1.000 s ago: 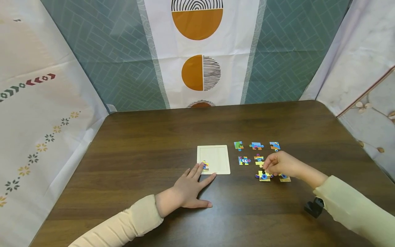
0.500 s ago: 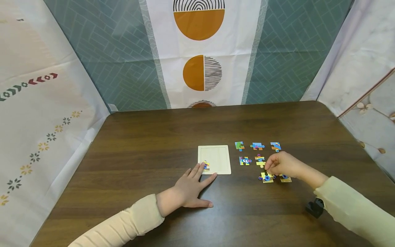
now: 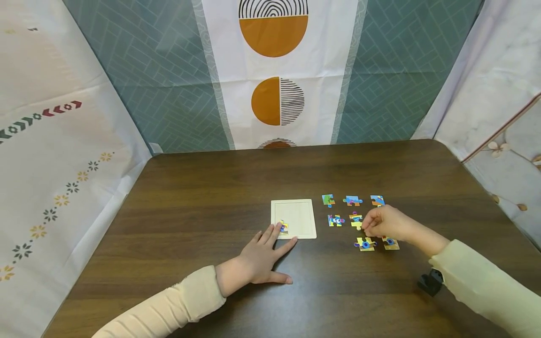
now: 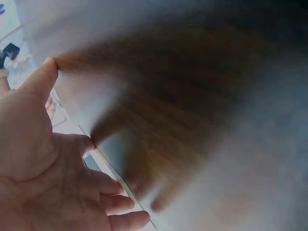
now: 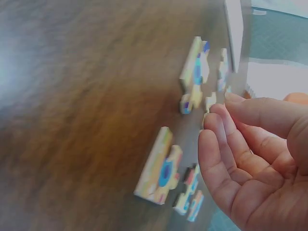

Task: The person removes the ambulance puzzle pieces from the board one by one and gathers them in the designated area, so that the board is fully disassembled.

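Note:
My left hand lies with fingers spread at the near left of a pale square puzzle tray, fingertips on its edge. One colourful puzzle piece is in the tray's near left corner, partly covered by a fingertip. My right hand hovers over the loose pieces, fingers loosely bent, with nothing visible between thumb and fingers in the right wrist view. Close below its fingertips are a yellow piece with a blue wheel and a yellow-and-blue piece. A similar wheel piece lies under the hand.
More puzzle pieces lie in loose rows right of the tray: a green one, a blue one, a corner one and one with eyes. The brown table has hanging cloths behind and beside it.
The front wheel piece has shifted slightly right and nearer, and my right fingers now sit above and apart from it. The left hand stays in place on the tray.

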Action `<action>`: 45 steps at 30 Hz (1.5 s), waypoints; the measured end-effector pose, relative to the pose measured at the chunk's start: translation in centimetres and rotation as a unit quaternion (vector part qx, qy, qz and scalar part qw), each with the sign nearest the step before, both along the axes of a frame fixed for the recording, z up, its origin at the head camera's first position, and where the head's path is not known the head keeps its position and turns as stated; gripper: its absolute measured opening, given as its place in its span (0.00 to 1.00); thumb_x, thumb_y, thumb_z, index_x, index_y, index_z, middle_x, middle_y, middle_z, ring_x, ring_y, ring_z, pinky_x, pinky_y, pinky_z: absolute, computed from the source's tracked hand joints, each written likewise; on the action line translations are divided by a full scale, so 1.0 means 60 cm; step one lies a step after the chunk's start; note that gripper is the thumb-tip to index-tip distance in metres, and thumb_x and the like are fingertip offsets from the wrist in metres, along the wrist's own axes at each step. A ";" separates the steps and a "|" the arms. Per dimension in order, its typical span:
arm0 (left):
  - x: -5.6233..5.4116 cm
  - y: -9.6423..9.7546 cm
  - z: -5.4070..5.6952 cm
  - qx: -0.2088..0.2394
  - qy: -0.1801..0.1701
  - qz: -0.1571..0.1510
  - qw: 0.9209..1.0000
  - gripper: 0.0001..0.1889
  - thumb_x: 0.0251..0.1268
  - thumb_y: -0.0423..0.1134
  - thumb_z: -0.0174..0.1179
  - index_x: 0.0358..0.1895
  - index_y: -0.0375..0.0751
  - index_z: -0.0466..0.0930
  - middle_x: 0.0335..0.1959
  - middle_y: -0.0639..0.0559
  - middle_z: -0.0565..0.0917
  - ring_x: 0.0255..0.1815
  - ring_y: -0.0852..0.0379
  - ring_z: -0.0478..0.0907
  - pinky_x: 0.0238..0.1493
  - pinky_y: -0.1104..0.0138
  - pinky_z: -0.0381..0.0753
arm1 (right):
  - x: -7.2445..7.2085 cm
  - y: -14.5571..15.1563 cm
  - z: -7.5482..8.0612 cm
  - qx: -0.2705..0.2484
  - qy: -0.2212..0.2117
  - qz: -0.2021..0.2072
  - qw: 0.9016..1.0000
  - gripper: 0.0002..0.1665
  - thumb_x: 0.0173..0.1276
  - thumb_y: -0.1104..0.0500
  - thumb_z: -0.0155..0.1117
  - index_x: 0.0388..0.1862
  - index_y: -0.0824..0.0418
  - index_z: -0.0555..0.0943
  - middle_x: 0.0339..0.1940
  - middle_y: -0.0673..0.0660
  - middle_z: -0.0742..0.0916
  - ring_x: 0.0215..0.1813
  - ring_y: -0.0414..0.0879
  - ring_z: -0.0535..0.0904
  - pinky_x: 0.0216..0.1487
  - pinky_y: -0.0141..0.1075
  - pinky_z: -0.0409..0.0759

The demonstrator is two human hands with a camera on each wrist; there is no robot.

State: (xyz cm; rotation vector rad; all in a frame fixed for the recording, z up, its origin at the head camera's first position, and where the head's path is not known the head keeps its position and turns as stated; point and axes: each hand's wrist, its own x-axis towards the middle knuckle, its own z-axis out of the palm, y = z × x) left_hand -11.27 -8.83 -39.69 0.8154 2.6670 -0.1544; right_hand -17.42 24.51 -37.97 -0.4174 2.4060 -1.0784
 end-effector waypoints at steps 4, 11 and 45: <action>0.000 0.000 -0.002 -0.006 0.007 -0.002 1.000 0.47 0.55 0.75 0.46 0.76 0.64 0.43 0.78 0.40 0.40 0.78 0.47 0.42 0.72 0.52 0.56 | -0.005 -0.009 0.005 -0.001 0.009 -0.005 1.000 0.08 0.59 0.67 0.65 0.36 0.71 0.79 0.28 0.55 0.85 0.28 0.43 0.75 0.29 0.34 0.75; 0.002 0.000 0.000 -0.001 -0.004 0.001 1.000 0.46 0.56 0.75 0.46 0.76 0.63 0.43 0.78 0.40 0.39 0.78 0.47 0.40 0.72 0.52 0.56 | -0.013 -0.035 0.011 -0.012 0.034 0.017 0.999 0.08 0.58 0.67 0.65 0.35 0.71 0.80 0.28 0.55 0.85 0.27 0.42 0.75 0.30 0.33 0.75; -0.006 -0.038 0.006 0.060 -0.064 0.044 0.995 0.48 0.55 0.72 0.52 0.76 0.62 0.44 0.78 0.44 0.40 0.78 0.48 0.40 0.74 0.51 0.51 | -0.050 -0.230 -0.002 -0.028 0.104 0.083 0.991 0.05 0.62 0.66 0.63 0.35 0.67 0.83 0.33 0.57 0.87 0.36 0.44 0.81 0.37 0.34 0.78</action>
